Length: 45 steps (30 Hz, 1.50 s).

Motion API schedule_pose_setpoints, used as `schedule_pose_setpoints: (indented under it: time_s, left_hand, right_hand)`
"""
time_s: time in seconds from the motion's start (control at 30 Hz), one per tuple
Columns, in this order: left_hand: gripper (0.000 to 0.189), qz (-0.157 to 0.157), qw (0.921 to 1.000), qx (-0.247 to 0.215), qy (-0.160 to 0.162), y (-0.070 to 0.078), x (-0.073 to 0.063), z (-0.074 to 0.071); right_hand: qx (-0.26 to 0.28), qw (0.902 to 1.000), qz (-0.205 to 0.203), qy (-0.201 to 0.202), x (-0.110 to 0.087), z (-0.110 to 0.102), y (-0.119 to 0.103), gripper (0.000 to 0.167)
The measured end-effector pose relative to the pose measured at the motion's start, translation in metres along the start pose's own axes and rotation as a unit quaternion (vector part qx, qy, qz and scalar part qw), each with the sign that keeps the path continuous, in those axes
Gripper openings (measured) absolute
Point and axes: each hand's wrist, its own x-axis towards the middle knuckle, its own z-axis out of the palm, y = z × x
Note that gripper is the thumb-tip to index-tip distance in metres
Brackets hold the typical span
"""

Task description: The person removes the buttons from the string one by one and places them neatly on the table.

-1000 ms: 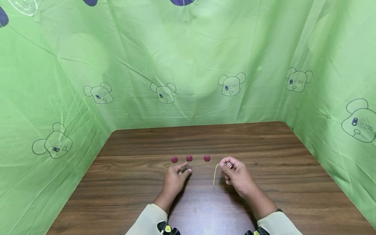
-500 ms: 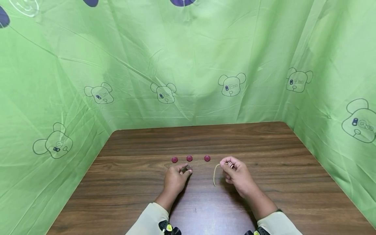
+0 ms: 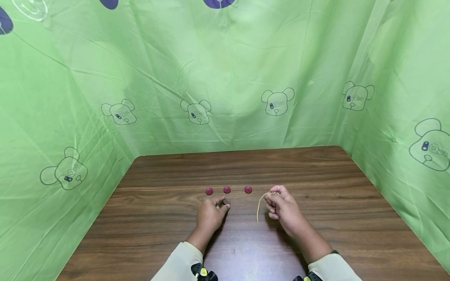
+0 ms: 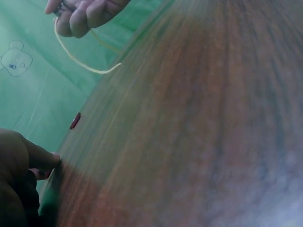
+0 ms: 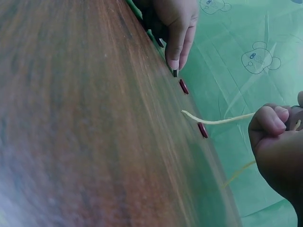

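In the head view my left hand (image 3: 210, 214) pinches a dark round button (image 3: 226, 201) between thumb and index finger, close to the tabletop. In the right wrist view the button's dark edge (image 5: 175, 73) shows at the fingertips. My right hand (image 3: 284, 205) is raised over the table and pinches a thin yellow string (image 3: 259, 208). One end of the string hangs free to the left, and in the left wrist view the string (image 4: 75, 60) curves below the fingers. Small things sit among the right fingers, mostly hidden.
Three dark red buttons lie in a row beyond my hands: a left one (image 3: 209, 191), a middle one (image 3: 227, 189) and a right one (image 3: 248, 189). They rest on a brown wooden table (image 3: 168, 175). Green curtains (image 3: 232, 78) with bear drawings surround it.
The button at my left fingertips has gone from pale and shiny to dark. My right hand has turned a little and shifted slightly right, drawing the string along; the striped thing there is now mostly hidden.
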Motion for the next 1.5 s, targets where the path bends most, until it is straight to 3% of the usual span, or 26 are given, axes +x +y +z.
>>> schedule_pose_setpoints:
  time_s: [0.13,0.43,1.07,1.5]
  left_hand:
    - [0.029,0.002,1.0000,0.007,0.000,0.0000,-0.0003,0.0000]
    - [0.028,0.000,0.9998,0.021,-0.006,0.0008,0.0007,-0.0002]
    - [0.027,-0.005,0.9994,0.035,-0.005,0.0008,0.0015,0.0000]
    - [0.030,0.000,0.9995,0.031,-0.003,0.0002,0.0029,0.0008]
  right_hand:
    - [-0.008,0.9999,-0.010,0.005,-0.0004,-0.0022,0.0023,0.008]
    - [-0.026,0.9995,-0.013,0.009,-0.0002,-0.0025,0.0010,0.039]
    - [-0.020,0.9992,-0.022,0.027,0.0001,-0.0034,0.0029,0.028]
    - [-0.001,0.9995,-0.031,0.012,-0.0004,-0.0075,0.0005,0.029]
